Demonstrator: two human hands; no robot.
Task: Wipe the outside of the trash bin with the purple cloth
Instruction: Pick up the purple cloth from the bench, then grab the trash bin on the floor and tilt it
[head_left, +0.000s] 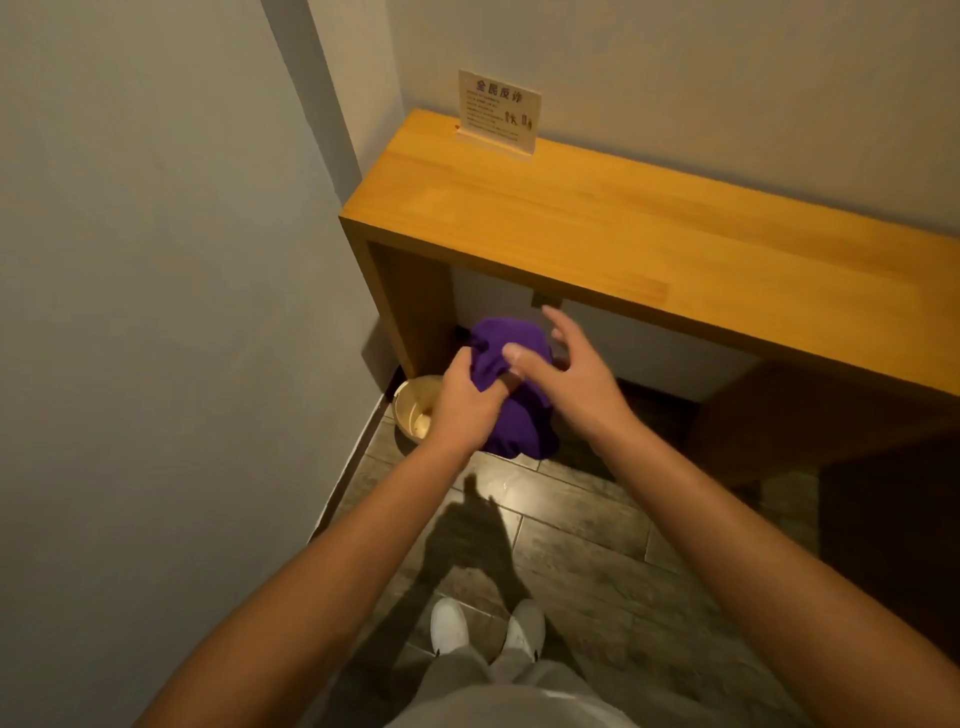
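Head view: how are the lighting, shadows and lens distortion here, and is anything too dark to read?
Head view: warm, dim light; the hands cast a hard shadow on the floor. Wide-angle bending stretches the forearms. The space under the wooden shelf is dark, so the trash bin shows only partly behind the left hand and purple cloth. The sign has blurred small print.

— Is anything showing readable writing?
— Only the small sign card (498, 111) standing on the wooden shelf (597, 218): its purple heading is reading 全民反诈. The smaller lines beneath are blurring past reading.
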